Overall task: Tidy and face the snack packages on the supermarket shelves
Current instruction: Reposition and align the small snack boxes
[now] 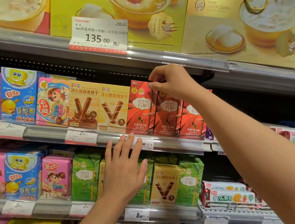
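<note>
Right hand pinches top of a red box; left hand flat, fingers straight, holding nothing, tips at shelf rail. Best draw it forward to the rail — square with its 2 red neighbours.

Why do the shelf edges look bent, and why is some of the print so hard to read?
Head view: the wide lens bows the shelf rail, ceiling light glares off its clear plastic strip, and the gift boxes up top are soft. The 135.00 price tag and red Pejoy boxes under the right hand read clearly; the corners smear.
</note>
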The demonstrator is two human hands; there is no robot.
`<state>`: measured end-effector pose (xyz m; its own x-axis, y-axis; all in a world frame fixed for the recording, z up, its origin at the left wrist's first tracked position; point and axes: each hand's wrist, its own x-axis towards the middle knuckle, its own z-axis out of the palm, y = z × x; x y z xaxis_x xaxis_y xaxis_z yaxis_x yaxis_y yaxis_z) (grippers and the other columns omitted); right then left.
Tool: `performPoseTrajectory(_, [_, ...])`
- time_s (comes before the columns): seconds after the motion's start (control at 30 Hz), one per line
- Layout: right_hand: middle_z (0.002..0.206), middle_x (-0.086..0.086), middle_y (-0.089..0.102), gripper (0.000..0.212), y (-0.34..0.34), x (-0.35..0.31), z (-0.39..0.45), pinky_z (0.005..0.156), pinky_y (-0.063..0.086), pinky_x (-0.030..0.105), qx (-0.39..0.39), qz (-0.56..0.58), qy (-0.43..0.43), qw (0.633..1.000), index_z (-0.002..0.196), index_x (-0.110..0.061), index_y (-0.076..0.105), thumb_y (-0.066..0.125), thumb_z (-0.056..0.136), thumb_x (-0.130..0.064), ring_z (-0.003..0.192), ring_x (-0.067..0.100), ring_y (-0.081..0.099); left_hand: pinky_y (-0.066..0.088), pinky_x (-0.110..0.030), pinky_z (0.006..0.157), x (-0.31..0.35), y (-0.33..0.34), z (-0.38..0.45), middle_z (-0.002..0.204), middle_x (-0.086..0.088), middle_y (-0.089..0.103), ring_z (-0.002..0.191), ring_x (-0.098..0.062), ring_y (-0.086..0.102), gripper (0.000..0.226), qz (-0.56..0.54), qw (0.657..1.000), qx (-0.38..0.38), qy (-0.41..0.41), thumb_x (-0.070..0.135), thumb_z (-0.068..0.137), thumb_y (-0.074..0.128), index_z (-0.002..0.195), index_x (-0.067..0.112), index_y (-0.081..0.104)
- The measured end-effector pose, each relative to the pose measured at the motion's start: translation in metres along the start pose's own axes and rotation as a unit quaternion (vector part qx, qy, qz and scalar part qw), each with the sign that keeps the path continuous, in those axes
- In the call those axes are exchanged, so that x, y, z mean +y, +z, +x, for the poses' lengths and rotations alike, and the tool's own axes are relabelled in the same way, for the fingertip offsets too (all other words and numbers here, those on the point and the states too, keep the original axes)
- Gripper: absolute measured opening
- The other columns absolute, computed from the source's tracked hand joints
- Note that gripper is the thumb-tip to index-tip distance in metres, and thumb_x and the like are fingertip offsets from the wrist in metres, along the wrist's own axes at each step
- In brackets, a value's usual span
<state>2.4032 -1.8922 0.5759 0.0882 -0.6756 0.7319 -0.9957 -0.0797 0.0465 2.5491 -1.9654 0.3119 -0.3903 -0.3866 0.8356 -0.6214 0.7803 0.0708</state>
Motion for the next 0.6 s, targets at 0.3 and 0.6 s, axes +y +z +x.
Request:
performPoseTrajectory(0.3, [0.111, 0.001, 0.072, 0.035, -0.008, 0.026, -0.021, 0.085, 0.054, 0.043, 0.009, -0.134, -0.001, 0.991, 0.118, -0.017, 0.073, 0.057, 0.099, -0.041, 0.101, 0.023, 0.065, 0.019, -0.059, 0.12, -0.001, 0.003, 0.0, 0.154, -0.005, 0.039, 0.145, -0.031, 0.032, 0.057, 0.011, 1.0, 0.011, 0.003, 0.051, 0.097, 0.034, 0.146, 0.023, 0.043])
performPoseTrajectory(0.6, [0.098, -0.001, 0.073, 0.021, -0.016, 0.029, -0.026, 0.083, 0.053, 0.037, 0.031, -0.062, 0.017, 0.997, 0.103, -0.017, 0.076, 0.074, 0.09, -0.033, 0.092, 0.017, 0.066, 0.017, -0.058, 0.121, 0.002, 0.002, 0.0, 0.153, -0.006, 0.039, 0.145, -0.031, 0.032, 0.057, 0.006, 1.0, 0.02, -0.001, 0.051, 0.097, 0.034, 0.144, 0.021, 0.046])
